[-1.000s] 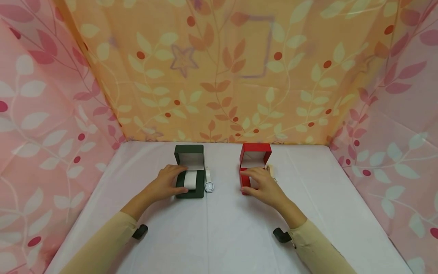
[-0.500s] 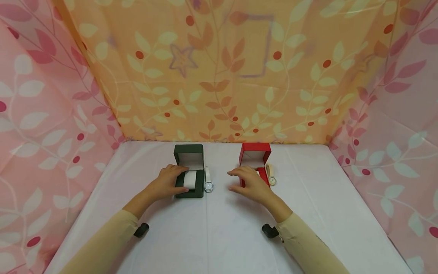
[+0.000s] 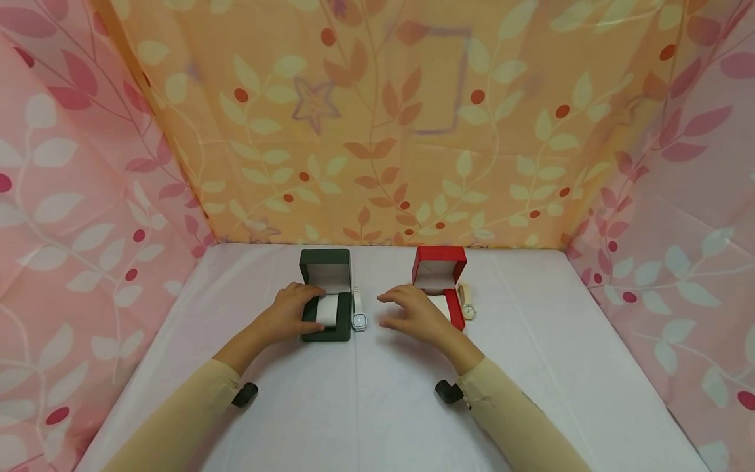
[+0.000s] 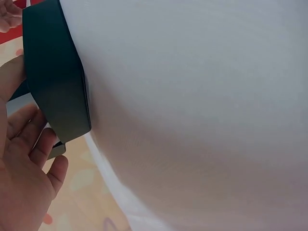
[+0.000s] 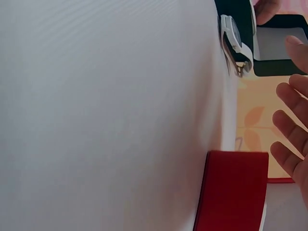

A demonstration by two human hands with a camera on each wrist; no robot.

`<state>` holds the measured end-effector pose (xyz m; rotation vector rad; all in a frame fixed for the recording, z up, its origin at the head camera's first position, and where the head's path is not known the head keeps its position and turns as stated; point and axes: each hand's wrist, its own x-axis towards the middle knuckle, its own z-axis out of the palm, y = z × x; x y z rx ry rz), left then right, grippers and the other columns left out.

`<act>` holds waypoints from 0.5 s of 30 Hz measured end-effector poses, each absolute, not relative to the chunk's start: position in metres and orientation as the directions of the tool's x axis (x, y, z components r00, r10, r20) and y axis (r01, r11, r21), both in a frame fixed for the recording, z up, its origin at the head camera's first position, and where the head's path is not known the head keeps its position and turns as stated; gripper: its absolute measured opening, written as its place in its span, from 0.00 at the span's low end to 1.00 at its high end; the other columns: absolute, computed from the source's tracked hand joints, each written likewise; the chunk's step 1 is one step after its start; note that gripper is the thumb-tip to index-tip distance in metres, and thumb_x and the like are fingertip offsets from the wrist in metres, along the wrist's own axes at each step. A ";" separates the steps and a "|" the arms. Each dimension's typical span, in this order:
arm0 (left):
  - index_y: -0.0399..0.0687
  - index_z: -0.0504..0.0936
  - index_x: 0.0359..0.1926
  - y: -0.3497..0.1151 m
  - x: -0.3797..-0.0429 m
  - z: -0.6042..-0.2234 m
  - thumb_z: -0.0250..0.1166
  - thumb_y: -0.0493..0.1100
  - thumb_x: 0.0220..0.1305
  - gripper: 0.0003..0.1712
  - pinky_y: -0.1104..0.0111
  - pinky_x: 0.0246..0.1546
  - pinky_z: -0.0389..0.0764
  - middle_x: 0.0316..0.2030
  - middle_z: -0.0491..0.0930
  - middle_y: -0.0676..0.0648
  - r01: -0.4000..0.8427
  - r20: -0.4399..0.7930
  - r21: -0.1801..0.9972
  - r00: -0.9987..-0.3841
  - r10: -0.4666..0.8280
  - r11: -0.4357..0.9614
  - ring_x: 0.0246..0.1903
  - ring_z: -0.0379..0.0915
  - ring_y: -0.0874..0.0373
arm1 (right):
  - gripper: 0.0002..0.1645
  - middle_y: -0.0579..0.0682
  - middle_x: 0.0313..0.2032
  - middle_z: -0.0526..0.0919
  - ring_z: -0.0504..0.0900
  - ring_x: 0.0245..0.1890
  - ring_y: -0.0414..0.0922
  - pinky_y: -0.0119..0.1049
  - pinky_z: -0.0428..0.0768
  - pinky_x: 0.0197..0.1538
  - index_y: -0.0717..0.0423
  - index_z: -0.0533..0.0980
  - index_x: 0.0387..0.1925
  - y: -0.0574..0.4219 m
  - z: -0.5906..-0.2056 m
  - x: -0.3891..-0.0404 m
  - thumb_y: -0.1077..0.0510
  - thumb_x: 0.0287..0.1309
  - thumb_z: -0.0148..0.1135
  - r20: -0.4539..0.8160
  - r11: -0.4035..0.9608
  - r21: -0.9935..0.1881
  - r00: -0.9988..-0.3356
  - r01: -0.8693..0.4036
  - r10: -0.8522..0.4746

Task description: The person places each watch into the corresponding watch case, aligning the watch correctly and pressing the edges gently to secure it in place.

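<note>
A green watch box (image 3: pixel 345 321) stands with its lid raised, a white cushion (image 3: pixel 328 310) inside. My left hand (image 3: pixel 283 314) holds the box from its left side, thumb near the front and fingers toward the back. Against the box's right side lies a white-strapped watch (image 3: pixel 360 320). My right hand (image 3: pixel 419 314) hovers between the boxes, fingers apart and holding nothing, its fingertips pointing at that watch. It partly covers the opened red watch box (image 3: pixel 454 308). In the right wrist view, the red box (image 5: pixel 233 192) sits below the spread fingers.
A cream-strapped watch (image 3: pixel 468 309) lies to the right of the red box. Both boxes are on a white-covered table (image 3: pixel 354 413). Patterned cloth walls (image 3: pixel 377 131) enclose it at the back and sides. Black wrist cameras (image 3: pixel 449 392) jut from under both sleeves.
My right hand has left the red box and travelled left toward the white-strapped watch, uncovering the red box's right part and the cream-strapped watch. My left hand stays at the green box.
</note>
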<state>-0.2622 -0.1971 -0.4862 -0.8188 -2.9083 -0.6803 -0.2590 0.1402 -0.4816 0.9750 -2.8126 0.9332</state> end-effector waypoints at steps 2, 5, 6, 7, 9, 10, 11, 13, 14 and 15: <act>0.46 0.78 0.63 -0.197 -0.262 -0.486 0.81 0.55 0.51 0.41 0.46 0.57 0.68 0.58 0.81 0.43 0.505 0.157 0.398 -0.860 0.486 0.766 0.59 0.69 0.45 | 0.31 0.43 0.57 0.82 0.73 0.63 0.45 0.49 0.71 0.69 0.50 0.80 0.62 0.137 -0.483 -0.262 0.44 0.59 0.74 0.187 0.636 -0.526 -0.807 -0.564 -0.560; 0.46 0.78 0.63 -0.197 -0.262 -0.485 0.81 0.55 0.51 0.40 0.46 0.57 0.68 0.59 0.81 0.44 0.502 0.147 0.393 -0.862 0.486 0.770 0.58 0.69 0.46 | 0.31 0.43 0.57 0.83 0.74 0.62 0.45 0.48 0.71 0.69 0.50 0.81 0.61 0.132 -0.486 -0.266 0.45 0.58 0.75 0.180 0.642 -0.511 -0.802 -0.571 -0.570; 0.46 0.78 0.63 -0.197 -0.262 -0.484 0.81 0.55 0.51 0.40 0.46 0.56 0.68 0.59 0.81 0.44 0.500 0.142 0.392 -0.862 0.487 0.772 0.58 0.69 0.46 | 0.30 0.43 0.56 0.83 0.74 0.62 0.45 0.48 0.71 0.69 0.50 0.81 0.60 0.130 -0.487 -0.267 0.45 0.58 0.75 0.179 0.642 -0.507 -0.799 -0.575 -0.574; 0.46 0.78 0.63 -0.197 -0.262 -0.484 0.81 0.55 0.51 0.40 0.46 0.56 0.68 0.59 0.80 0.44 0.499 0.138 0.392 -0.863 0.487 0.773 0.58 0.68 0.46 | 0.30 0.43 0.56 0.84 0.75 0.62 0.46 0.48 0.71 0.68 0.51 0.81 0.60 0.128 -0.487 -0.268 0.45 0.58 0.75 0.181 0.638 -0.506 -0.795 -0.580 -0.579; 0.46 0.78 0.63 -0.196 -0.261 -0.483 0.81 0.55 0.52 0.40 0.46 0.56 0.68 0.59 0.80 0.44 0.498 0.131 0.389 -0.862 0.489 0.775 0.58 0.68 0.46 | 0.29 0.44 0.55 0.84 0.76 0.61 0.46 0.48 0.72 0.67 0.51 0.82 0.59 0.125 -0.488 -0.270 0.46 0.58 0.75 0.181 0.632 -0.504 -0.788 -0.589 -0.589; 0.47 0.78 0.63 -0.196 -0.262 -0.483 0.80 0.55 0.52 0.40 0.47 0.56 0.68 0.59 0.80 0.44 0.497 0.127 0.386 -0.863 0.489 0.777 0.57 0.68 0.46 | 0.28 0.45 0.55 0.84 0.76 0.60 0.46 0.49 0.73 0.66 0.51 0.82 0.58 0.123 -0.489 -0.271 0.46 0.58 0.75 0.179 0.630 -0.501 -0.783 -0.594 -0.596; 0.47 0.78 0.63 -0.196 -0.262 -0.482 0.81 0.56 0.51 0.40 0.47 0.55 0.68 0.59 0.81 0.44 0.495 0.122 0.383 -0.864 0.488 0.780 0.57 0.68 0.47 | 0.28 0.45 0.54 0.85 0.77 0.60 0.46 0.48 0.73 0.66 0.51 0.82 0.58 0.121 -0.489 -0.271 0.46 0.58 0.75 0.174 0.630 -0.497 -0.780 -0.597 -0.602; 0.49 0.79 0.63 -0.195 -0.263 -0.483 0.81 0.56 0.51 0.40 0.48 0.55 0.68 0.58 0.81 0.46 0.491 0.115 0.379 -0.866 0.486 0.785 0.55 0.68 0.48 | 0.27 0.45 0.54 0.85 0.77 0.59 0.47 0.48 0.73 0.66 0.51 0.83 0.57 0.119 -0.490 -0.272 0.47 0.58 0.75 0.165 0.632 -0.489 -0.775 -0.601 -0.610; 0.49 0.79 0.63 -0.195 -0.264 -0.483 0.81 0.56 0.50 0.40 0.49 0.55 0.68 0.58 0.81 0.46 0.488 0.112 0.378 -0.868 0.484 0.787 0.55 0.68 0.48 | 0.27 0.46 0.53 0.85 0.77 0.59 0.47 0.48 0.73 0.65 0.52 0.83 0.57 0.118 -0.490 -0.273 0.47 0.58 0.75 0.161 0.634 -0.486 -0.774 -0.602 -0.612; 0.50 0.79 0.63 -0.194 -0.264 -0.483 0.81 0.57 0.50 0.40 0.49 0.55 0.68 0.58 0.81 0.47 0.485 0.109 0.377 -0.869 0.482 0.789 0.55 0.68 0.49 | 0.27 0.46 0.53 0.85 0.77 0.58 0.47 0.49 0.73 0.65 0.52 0.83 0.57 0.117 -0.491 -0.273 0.48 0.58 0.75 0.160 0.633 -0.485 -0.773 -0.604 -0.615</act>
